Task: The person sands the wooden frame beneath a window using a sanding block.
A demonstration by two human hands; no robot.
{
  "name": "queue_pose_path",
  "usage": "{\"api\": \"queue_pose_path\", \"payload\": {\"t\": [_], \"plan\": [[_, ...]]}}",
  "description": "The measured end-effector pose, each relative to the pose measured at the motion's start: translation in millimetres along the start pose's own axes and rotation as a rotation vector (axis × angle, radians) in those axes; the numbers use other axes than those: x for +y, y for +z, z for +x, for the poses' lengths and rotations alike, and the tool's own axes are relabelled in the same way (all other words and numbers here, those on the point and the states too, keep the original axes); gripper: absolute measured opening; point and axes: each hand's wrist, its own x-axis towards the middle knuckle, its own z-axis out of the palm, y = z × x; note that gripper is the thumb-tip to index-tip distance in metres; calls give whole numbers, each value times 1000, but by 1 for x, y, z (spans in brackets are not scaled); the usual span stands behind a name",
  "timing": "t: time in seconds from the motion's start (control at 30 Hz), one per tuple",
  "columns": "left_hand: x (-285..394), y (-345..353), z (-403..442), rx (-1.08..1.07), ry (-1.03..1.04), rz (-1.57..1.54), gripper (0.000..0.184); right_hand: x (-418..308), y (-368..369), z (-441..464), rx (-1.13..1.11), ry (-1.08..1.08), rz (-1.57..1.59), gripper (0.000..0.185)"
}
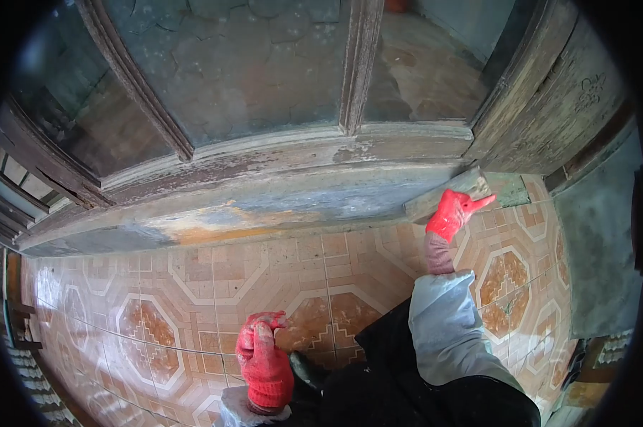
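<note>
My right hand (452, 213), in a red glove, is at the foot of the wall in the right corner. It lies against a flat weathered slab (427, 202), and one digit stretches out to the right. The slab sits tilted along the wall base; my hand covers part of it, and the exact grip is partly hidden. Low in front of my body, my left hand (263, 359) wears a red glove too. Its fingers are curled in, and nothing shows in them.
A wooden frame with glass panes (229, 64) rises above a stained, peeling sill (264, 213). Patterned tiles (264, 277) cover the floor. On the right stand a worn wooden post (549, 107) and a grey panel (598, 249). A greenish flat piece (512, 189) lies in the corner.
</note>
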Motion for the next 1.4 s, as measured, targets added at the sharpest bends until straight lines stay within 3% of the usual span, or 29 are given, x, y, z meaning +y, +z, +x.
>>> {"api": "queue_pose_path", "payload": {"t": [0.03, 0.13, 0.2, 0.23, 0.27, 0.37, 0.43, 0.53, 0.6, 0.67, 0.8, 0.83, 0.93, 1.03, 1.07, 1.13, 1.17, 1.27, 1.3, 1.33, 1.4], "plan": [[0, 1, 2, 5, 7, -8, 27, 15, 1, 2, 112, 89, 102, 86], [0, -3, -2, 13, 43, 16, 28, 65, -17, 18, 142, 318, -17, 82], [0, -5, -2, 15, 35, -3, 29, 23, -12, 12, 187, 389, 200, 78], [1, -6, -1, 19, 34, 5, 29, -2, -16, 4, 67, 172, 211, 83], [2, -5, 0, 11, 50, 21, 28, -8, -11, 4, 65, 182, 209, 83], [3, -3, -4, -1, 34, 19, 28, 3, -8, 12, 89, -16, -220, 83], [2, 2, 1, 4, 30, -23, 29, 74, -10, 16, 176, 153, 57, 87], [1, 1, -3, -2, 63, -21, 29, 68, -18, 18, 218, 345, 151, 89], [5, -1, -5, -10, 42, -26, 29, 21, -16, 15, 217, 463, 124, 89], [7, -3, -3, 5, 47, -13, 28, -29, -19, 7, -51, 195, 197, 89], [6, -1, -2, 15, 30, -14, 28, -2, -8, 4, -42, 31, -94, 86], [5, 0, -1, 17, 33, -20, 28, 42, -10, 9, 69, 184, 54, 89], [2, -1, -4, -7, 65, -4, 28, 49, -19, 12, 168, 399, 145, 91], [7, -2, -3, 1, 43, 14, 28, -16, -11, 0, 55, 287, 166, 85], [7, -4, -2, 7, 54, 32, 28, -33, -6, -1, -29, 175, 45, 88], [8, -5, -5, 8, 57, 52, 29, -27, -10, -2, -110, 63, -83, 91], [9, -3, -5, 13, 60, 16, 30, 0, -10, 1, -40, 13, 74, 92], [9, -6, -2, 21, 74, -31, 31, 41, -6, 9, 143, -64, -138, 90], [8, -7, -3, 21, 78, -41, 32, 41, -5, 11, 276, 272, 120, 79], [8, -7, -1, 26, 82, -46, 32, 42, -3, 10, 324, 279, 101, 75], [8, -5, -2, 24, 79, 4, 30, 20, 8, -13, 292, -3, -134, 67]]}}
